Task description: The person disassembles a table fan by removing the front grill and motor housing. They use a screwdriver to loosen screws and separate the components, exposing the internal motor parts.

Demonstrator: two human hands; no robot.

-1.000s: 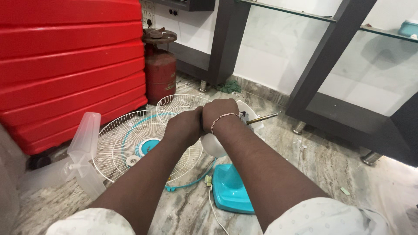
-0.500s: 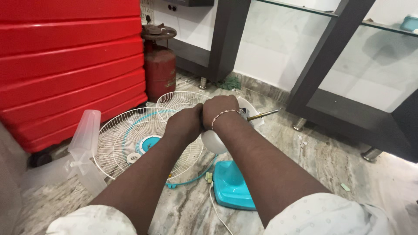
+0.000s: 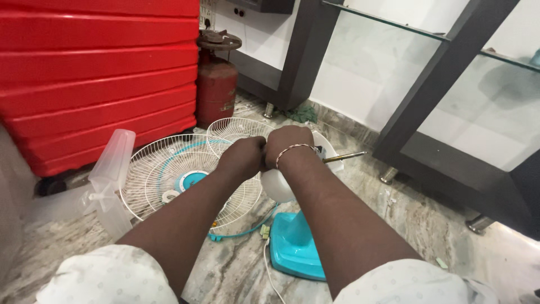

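Both fists closed: left hand (image 3: 243,159) and right hand (image 3: 288,147) pressed together, clamped on top of the white motor housing (image 3: 277,184) of a fan; exact part inside the fingers hidden. From the right fist sticks out a screwdriver shaft (image 3: 344,157) – probably the tool held there. Below stands the teal fan base (image 3: 297,249) on the marble floor (image 3: 405,225), beside it the detached white wire guard (image 3: 185,180). Probably in the middle of dismantling – next move needs steady hold, straight tool.
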